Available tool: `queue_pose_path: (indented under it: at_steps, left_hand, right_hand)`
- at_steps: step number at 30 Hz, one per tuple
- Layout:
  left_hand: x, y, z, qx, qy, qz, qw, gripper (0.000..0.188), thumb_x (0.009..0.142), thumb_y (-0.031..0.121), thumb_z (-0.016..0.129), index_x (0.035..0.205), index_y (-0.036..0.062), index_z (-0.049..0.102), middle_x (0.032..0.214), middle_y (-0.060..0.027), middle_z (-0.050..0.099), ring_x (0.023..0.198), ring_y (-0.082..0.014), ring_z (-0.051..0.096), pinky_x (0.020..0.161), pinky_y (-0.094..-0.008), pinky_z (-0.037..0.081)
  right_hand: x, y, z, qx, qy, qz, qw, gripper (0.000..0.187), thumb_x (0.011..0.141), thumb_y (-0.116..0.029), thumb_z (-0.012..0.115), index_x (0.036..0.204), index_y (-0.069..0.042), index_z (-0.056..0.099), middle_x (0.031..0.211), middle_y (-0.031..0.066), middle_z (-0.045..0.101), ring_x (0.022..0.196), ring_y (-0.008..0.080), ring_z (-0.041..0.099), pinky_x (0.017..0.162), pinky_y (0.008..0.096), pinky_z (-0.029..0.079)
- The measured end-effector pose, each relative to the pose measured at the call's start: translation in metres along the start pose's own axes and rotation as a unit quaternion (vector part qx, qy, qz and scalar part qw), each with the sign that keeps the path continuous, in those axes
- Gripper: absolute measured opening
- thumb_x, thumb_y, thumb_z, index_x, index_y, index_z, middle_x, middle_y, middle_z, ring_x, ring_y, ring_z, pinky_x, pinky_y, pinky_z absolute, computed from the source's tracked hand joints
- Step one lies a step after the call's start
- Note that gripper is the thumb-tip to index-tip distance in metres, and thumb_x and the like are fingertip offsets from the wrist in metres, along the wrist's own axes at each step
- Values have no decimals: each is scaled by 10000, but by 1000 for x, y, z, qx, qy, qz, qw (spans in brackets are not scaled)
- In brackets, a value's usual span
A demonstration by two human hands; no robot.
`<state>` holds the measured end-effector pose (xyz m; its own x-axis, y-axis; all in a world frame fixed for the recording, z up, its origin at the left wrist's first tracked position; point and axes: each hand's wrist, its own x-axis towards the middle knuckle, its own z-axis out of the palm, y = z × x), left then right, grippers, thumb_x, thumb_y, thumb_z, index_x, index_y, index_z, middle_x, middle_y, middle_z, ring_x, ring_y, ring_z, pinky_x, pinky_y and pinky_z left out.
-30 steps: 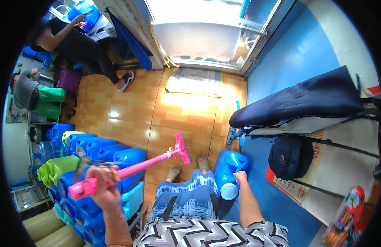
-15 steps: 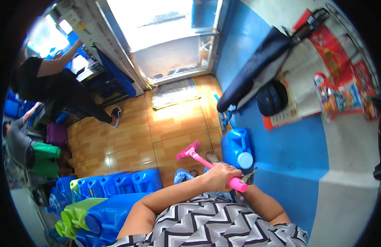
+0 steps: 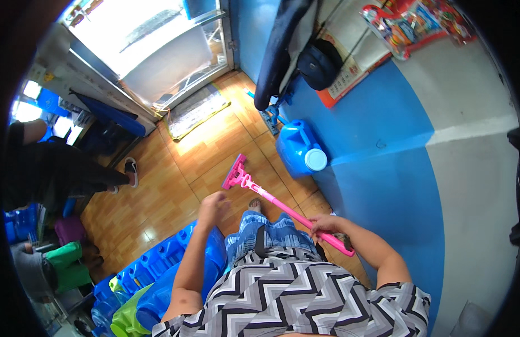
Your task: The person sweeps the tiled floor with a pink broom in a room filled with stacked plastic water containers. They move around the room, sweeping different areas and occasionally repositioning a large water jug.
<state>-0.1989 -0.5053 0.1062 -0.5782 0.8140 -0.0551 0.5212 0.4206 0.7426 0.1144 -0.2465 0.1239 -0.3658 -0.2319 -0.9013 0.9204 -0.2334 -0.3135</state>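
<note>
Pink mop [image 3: 271, 196]: R hand [image 3: 326, 223] w/ fingers wrapped round the shaft near its upper end. Long axis runs down-left to the head on the wood floor [image 3: 175, 185]. L hand [image 3: 213, 206] nearby, off it, fingers loosely curled, holding nothing.

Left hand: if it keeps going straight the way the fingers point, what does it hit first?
Likely the head of the pink mop. The left hand is empty, fingers loosely curled, pointing up-frame toward that head, with only wooden floor showing between. Depth is unclear: the hand may be well above the head and pass over it.
</note>
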Motion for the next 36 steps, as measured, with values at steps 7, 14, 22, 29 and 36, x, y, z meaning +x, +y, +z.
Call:
queue_pose_path:
  at_steps: [7,14,22,29,36]
  left_hand:
    - [-137,-137,43,87,-62,-288,952,277,711,256,691,847,22,632,825,-163,653,790,-304,631,712,-374,498]
    - [-229,-132,150,25,-107,-388,915,329,689,304,711,829,11,659,852,-171,659,823,-294,633,747,-361,494]
    - [-278,-23,247,24,-159,-342,926,333,694,308,689,828,4,666,835,-171,663,796,-272,642,729,-355,500]
    - [-331,26,284,-6,-187,-347,919,328,705,301,679,838,1,672,787,-171,665,721,-268,647,695,-354,506]
    - [-359,11,272,37,-181,-359,915,294,751,250,680,831,-31,645,674,-109,640,578,-172,609,541,-304,492]
  right_hand:
    - [-22,100,-30,-447,386,87,802,335,841,-327,511,1159,-230,553,1081,123,611,1014,326,574,845,461,452]
    - [-126,251,-64,-400,425,118,803,352,810,-381,532,1161,-369,549,1091,90,613,1020,299,575,848,437,459]
    - [-262,441,-89,-375,459,174,786,382,785,-407,584,1153,-307,593,1079,104,624,1021,315,573,878,422,453]
    - [-313,536,-63,-375,448,214,783,382,776,-400,602,1141,-288,606,1070,116,627,1011,321,576,869,421,457]
    - [-335,518,-33,-291,482,166,810,347,802,-366,589,1141,-293,602,1063,109,628,993,323,581,856,417,458]
